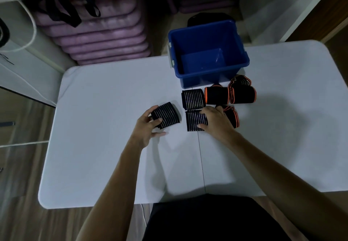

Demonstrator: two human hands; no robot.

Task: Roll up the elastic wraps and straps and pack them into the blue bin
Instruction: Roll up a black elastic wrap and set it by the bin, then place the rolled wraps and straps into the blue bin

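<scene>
The left hand curls round a striped roll. The right hand pinches another roll beside it. Squeeze both tight, then lift them into the empty bin just past the fingers.

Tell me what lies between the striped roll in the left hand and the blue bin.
In the head view, mostly bare white table separates the striped roll held by the left hand from the blue bin; another striped roll sits just right of that line.
</scene>
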